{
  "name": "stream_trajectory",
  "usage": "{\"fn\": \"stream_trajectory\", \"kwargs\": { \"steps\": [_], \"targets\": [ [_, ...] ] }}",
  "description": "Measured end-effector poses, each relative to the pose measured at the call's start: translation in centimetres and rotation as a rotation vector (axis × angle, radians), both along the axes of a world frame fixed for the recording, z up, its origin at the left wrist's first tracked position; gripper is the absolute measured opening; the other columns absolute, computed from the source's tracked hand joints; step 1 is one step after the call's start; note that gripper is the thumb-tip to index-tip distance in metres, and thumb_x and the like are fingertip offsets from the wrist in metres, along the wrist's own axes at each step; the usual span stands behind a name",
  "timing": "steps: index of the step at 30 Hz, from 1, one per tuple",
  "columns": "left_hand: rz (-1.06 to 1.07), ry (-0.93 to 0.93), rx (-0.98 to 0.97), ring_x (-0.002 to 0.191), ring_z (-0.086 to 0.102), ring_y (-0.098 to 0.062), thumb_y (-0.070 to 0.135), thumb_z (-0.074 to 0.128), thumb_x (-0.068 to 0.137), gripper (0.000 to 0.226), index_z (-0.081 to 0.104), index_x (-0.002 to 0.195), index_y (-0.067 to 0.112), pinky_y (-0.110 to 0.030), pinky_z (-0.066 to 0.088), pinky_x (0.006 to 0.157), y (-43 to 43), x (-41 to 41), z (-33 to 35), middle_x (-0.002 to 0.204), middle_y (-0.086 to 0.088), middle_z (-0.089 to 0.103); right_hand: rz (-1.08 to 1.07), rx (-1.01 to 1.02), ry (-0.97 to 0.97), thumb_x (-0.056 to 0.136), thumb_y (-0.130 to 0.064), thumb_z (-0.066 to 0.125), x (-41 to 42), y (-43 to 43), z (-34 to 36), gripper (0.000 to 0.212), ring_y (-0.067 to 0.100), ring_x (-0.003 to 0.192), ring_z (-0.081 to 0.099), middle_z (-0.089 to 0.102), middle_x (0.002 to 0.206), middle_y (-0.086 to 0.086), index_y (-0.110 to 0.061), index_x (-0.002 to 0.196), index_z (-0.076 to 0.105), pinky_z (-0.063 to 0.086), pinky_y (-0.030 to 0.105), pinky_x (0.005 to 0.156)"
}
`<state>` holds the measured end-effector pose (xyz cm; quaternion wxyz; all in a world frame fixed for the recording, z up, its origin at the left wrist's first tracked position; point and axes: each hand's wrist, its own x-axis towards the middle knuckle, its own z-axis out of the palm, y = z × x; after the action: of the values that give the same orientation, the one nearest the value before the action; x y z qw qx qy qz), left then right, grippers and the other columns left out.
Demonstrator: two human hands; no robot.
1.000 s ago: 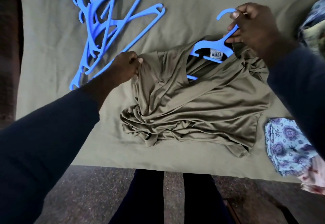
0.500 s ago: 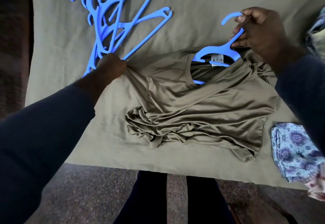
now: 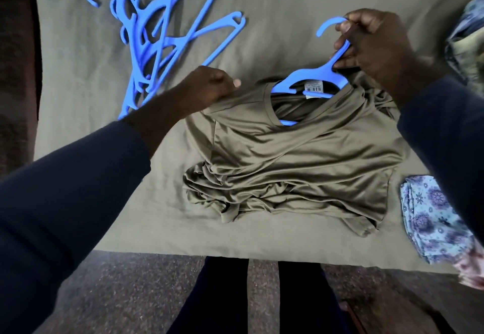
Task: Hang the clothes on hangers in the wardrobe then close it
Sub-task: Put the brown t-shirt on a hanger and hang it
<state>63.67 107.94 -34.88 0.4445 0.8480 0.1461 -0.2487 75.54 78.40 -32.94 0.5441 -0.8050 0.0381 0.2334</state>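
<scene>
Olive sheet (image 3: pixel 288 6) carries the shirt (image 3: pixel 301 163); right hand (image 3: pixel 379 42) pinches the hanger (image 3: pixel 296 76) steady while left hand (image 3: pixel 209 87) grips the shoulder fabric, likely seating it.

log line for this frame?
step: hanger in shirt collar | left hand: grips shirt shoulder | right hand: holds hanger neck | shirt: lying on sheet | spare hangers: upper left

olive sheet (image 3: pixel 288 6), dark speckled floor (image 3: pixel 131 294)
</scene>
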Motion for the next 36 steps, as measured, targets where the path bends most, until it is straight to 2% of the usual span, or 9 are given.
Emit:
{"fn": "stream_trajectory", "kwargs": {
  "steps": [5,14,16,18,21,26,30,33,36],
  "targets": [
    [-0.054,0.041,0.003,0.041,0.039,0.001,0.026,0.066,0.094,0.021,0.067,0.08,0.01,-0.012,0.032,0.046,-0.4,0.4,-0.9,0.045,0.011,0.049,-0.001,0.009,0.021,0.102,-0.019,0.053,0.1,0.1,-0.1,0.03,0.011,0.053,0.065,0.061,0.075,0.005,0.001,0.125,0.056,0.061,0.031,0.059],
    [-0.107,0.119,0.124,0.04,0.041,-0.001,0.03,0.065,0.094,0.036,0.055,0.061,0.019,-0.011,0.029,0.042,-0.2,1.0,-1.3,0.053,0.003,0.047,-0.028,0.032,0.035,0.1,-0.02,0.056,0.1,0.1,-0.1,0.03,0.014,0.053,0.064,0.062,0.074,0.005,0.0,0.122,0.058,0.061,0.033,0.059],
    [-0.094,0.08,0.246,0.051,0.053,0.0,0.029,0.066,0.092,0.029,0.061,0.068,0.015,-0.014,0.037,0.052,-0.2,1.1,-1.7,0.063,-0.004,0.057,-0.025,0.048,0.038,0.099,-0.02,0.058,0.0,0.2,0.1,0.025,0.016,0.055,0.064,0.062,0.074,0.005,-0.003,0.118,0.06,0.061,0.034,0.059],
    [-0.076,-0.112,0.357,0.078,0.064,-0.017,0.031,0.068,0.087,0.021,0.068,0.086,0.01,-0.02,0.041,0.068,-0.3,1.1,-2.1,0.085,-0.011,0.067,-0.007,0.05,0.036,0.1,-0.019,0.057,-0.1,0.6,0.1,0.017,0.016,0.056,0.065,0.062,0.074,0.006,-0.008,0.113,0.06,0.061,0.033,0.059],
    [-0.144,-0.423,0.231,0.089,0.061,-0.014,0.034,0.067,0.082,0.04,0.066,0.107,0.003,-0.011,0.037,0.079,-2.6,1.8,-1.0,0.1,-0.013,0.067,-0.001,0.068,0.035,0.101,-0.016,0.056,-0.3,1.4,0.1,0.011,0.014,0.054,0.065,0.06,0.072,0.005,-0.01,0.11,0.058,0.059,0.031,0.056],
    [-0.326,-0.301,0.168,0.094,0.061,-0.019,0.038,0.069,0.085,0.046,0.063,0.117,0.006,-0.026,0.042,0.079,-9.5,4.9,-0.7,0.102,-0.01,0.066,0.016,0.053,-0.006,0.098,-0.018,0.059,-1.2,1.5,0.7,0.007,0.022,0.065,0.062,0.061,0.075,0.008,-0.022,0.093,0.06,0.058,0.036,0.06],
    [-0.275,-0.215,0.217,0.082,0.054,-0.023,0.028,0.062,0.092,0.024,0.067,0.094,0.005,-0.027,0.031,0.066,-12.5,6.2,-2.4,0.082,-0.005,0.056,-0.064,-0.242,-0.213,0.092,-0.031,0.064,-2.4,-1.3,0.3,0.026,0.006,0.079,0.057,0.063,0.094,-0.003,-0.014,0.112,0.067,0.043,0.007,0.071],
    [-0.17,-0.154,0.217,0.081,0.052,-0.022,0.023,0.059,0.094,0.02,0.063,0.092,0.003,-0.028,0.032,0.066,-12.5,6.1,-3.8,0.088,-0.011,0.059,-0.374,-0.491,-0.228,0.088,-0.036,0.059,-6.4,-7.3,-1.3,0.021,0.008,0.08,0.056,0.059,0.083,-0.009,-0.017,0.095,0.065,0.037,0.016,0.069],
    [-0.105,-0.112,0.196,0.086,0.063,-0.032,0.023,0.057,0.095,0.021,0.062,0.095,0.003,-0.035,0.045,0.075,-11.9,6.0,-4.8,0.095,-0.019,0.067,-0.578,-0.652,-0.037,0.084,-0.043,0.064,-11.9,-12.6,-4.0,0.043,0.027,0.103,0.061,0.065,0.107,0.009,-0.009,0.11,0.061,0.043,0.029,0.087]
  ]
}}
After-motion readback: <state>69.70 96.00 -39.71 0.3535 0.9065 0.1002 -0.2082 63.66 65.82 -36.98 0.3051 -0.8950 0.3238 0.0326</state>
